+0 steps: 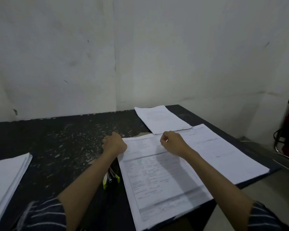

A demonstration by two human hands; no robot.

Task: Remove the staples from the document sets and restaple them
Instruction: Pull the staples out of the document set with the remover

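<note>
White paper sits in a thick stack [5,177] at the left of the dark table [65,139], likely waiting its turn. A yellow-green tool [111,178], maybe the stapler, lies under the left arm, close for quick use. The left hand [114,143] is curled at the top corner of the middle document set [157,172], maybe where the staple is. What it holds, I cannot tell. The right hand [172,142] is curled on the top edge too, its hold hidden. More pages [223,150] lie to the right. No box for staples shows.
</note>
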